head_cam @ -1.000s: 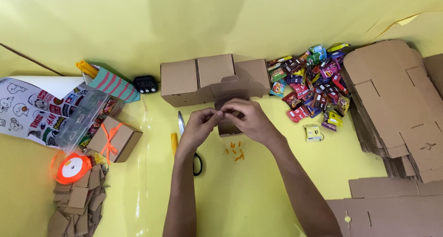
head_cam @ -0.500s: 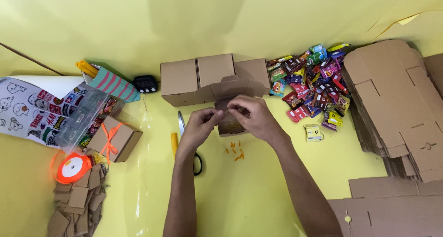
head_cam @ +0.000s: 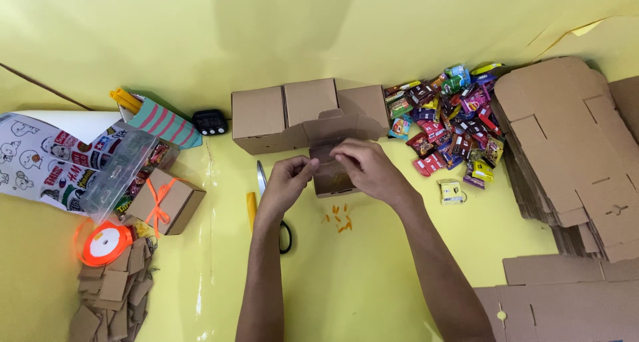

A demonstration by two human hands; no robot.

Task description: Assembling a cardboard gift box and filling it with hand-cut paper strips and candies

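The light is bright and even, and it comes from above. A soft grey shadow lies on the yellow counter (head_cam: 399, 269) near the top. The clear lid (head_cam: 116, 172) shines a little. The hands look a bit blurry. The edges bend slightly outward.

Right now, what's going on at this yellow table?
A person's left hand and right hand meet over a small open cardboard box at the middle of the yellow table, fingers pinching at its flap. Closed boxes stand just behind it. A pile of wrapped candies lies to the right, beside stacked flat box blanks. Scissors lie under the left wrist. A box tied with orange ribbon sits to the left.
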